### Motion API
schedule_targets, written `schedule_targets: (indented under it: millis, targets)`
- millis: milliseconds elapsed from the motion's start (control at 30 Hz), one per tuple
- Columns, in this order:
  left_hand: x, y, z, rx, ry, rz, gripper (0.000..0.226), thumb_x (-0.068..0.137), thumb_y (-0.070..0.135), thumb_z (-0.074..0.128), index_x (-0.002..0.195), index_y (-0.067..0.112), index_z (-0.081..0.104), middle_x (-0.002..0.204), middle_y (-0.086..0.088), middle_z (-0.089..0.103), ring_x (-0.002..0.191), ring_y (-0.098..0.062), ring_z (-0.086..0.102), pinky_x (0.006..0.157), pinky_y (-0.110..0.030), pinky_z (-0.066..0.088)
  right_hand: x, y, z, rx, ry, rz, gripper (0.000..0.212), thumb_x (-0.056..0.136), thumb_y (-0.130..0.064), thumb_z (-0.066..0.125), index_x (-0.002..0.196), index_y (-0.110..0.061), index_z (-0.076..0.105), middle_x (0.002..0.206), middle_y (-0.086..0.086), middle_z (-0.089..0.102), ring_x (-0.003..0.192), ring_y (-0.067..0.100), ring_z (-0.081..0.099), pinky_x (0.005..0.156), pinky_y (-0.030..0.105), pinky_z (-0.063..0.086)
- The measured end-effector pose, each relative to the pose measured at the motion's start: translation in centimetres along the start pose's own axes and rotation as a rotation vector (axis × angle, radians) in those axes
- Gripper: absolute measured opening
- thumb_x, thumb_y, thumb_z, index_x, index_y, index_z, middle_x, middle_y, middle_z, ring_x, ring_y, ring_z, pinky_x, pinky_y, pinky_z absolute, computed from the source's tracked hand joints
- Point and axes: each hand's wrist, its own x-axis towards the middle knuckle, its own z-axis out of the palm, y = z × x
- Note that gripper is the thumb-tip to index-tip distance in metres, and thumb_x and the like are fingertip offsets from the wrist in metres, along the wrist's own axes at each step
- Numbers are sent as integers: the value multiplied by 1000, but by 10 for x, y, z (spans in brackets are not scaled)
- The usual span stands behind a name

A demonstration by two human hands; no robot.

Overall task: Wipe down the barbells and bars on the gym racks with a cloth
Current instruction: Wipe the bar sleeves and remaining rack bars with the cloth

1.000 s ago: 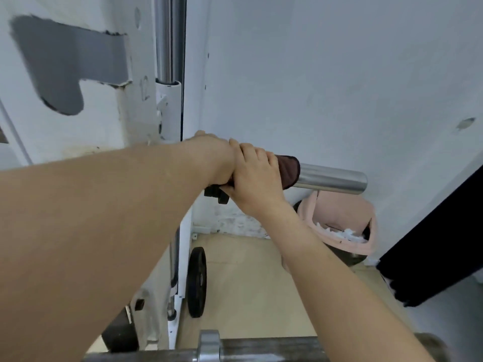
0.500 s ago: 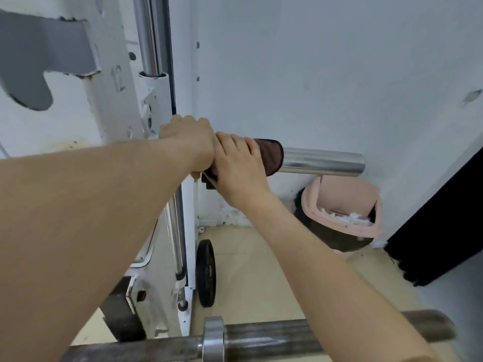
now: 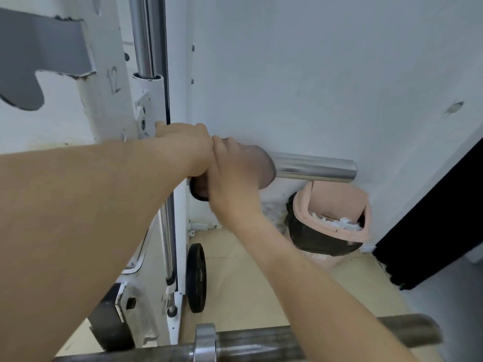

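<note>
**Drawing the cloth out along the chrome sleeve**

Clamps the right hand (image 3: 235, 173) round the brown cloth (image 3: 265, 165), itself wrapped about the barbell sleeve (image 3: 313, 167) just outboard of the white rack upright (image 3: 104, 100). Grips the sleeve's inner end with the left hand (image 3: 188, 145), touching the right and hard beside the upright's edge.

Draw the cloth firmly toward the free end near the wall, and twist the wrist to catch the underside. Brace with the left to stop the bar rolling, and squeeze evenly so no strip goes unwiped.

Shows bright, smooth, mirror-like chrome on the bare outer stretch, with no grime visible. Blurs the cloth too much to judge its fold. Leaves the duller lower barbell (image 3: 261, 343), along the bottom of the view, probably for a later pass.
</note>
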Motion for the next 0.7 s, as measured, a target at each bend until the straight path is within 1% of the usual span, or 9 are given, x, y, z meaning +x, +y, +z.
schedule_targets:
  millis: [100,200,267,367,433,467,533,600,700]
  targets:
    - [-4,-2,2,-19,23,32,47,79,7,61,121,6,39,78,-9,48,83,-28,47,70,-38,34,-28,76,3,-74,-17,86,79,80,-12,46,154,-25,21,159,0,28,145,31,25,111,55,21]
    - [-12,-5,1,121,75,64,46,81,13,64,123,9,48,112,-14,43,116,-33,35,70,-35,35,-48,150,0,-83,-74,430,93,74,-5,60,154,-20,16,159,7,22,146,39,15,109,63,25]
    - [-18,-2,0,203,124,105,42,83,12,62,123,7,52,123,-16,36,119,-34,34,75,-36,40,-48,152,2,15,-43,616,93,77,-3,62,155,-12,13,161,15,12,146,45,6,112,61,23]
    - [-27,6,-2,225,153,202,18,84,3,55,102,7,57,94,-8,46,84,-23,47,61,-28,38,-30,120,-3,517,173,943,88,85,4,51,154,-1,-4,161,20,-13,147,41,1,118,29,12]
    - [-34,9,-6,208,149,245,9,84,0,53,87,9,51,73,-2,41,60,-16,38,48,-25,31,-11,102,-15,1011,407,1258,83,90,10,39,154,-5,-11,162,11,-7,146,27,13,108,13,16]
    - [-37,8,-8,210,143,247,10,85,0,52,86,10,49,70,-1,39,57,-15,36,46,-26,30,1,95,-19,1278,521,1416,77,92,8,36,155,-8,-6,158,5,12,139,22,27,110,20,23]
    - [-42,4,-8,220,114,267,11,86,1,52,88,11,47,70,-1,38,58,-16,38,49,-27,32,19,79,-22,1768,628,1555,56,93,5,33,147,-8,25,129,4,44,113,25,50,103,40,41]
    - [-41,2,-2,259,93,269,14,88,3,50,97,13,52,78,-1,43,74,-19,48,55,-27,34,18,40,-28,2048,478,1495,36,84,9,34,114,-7,49,100,10,57,87,31,58,80,44,53]
    - [-47,0,0,274,48,226,34,94,7,41,126,8,51,116,-11,48,108,-29,48,67,-29,34,10,-17,-35,2185,151,1392,23,82,7,36,74,-9,48,63,7,57,56,23,54,55,30,46]
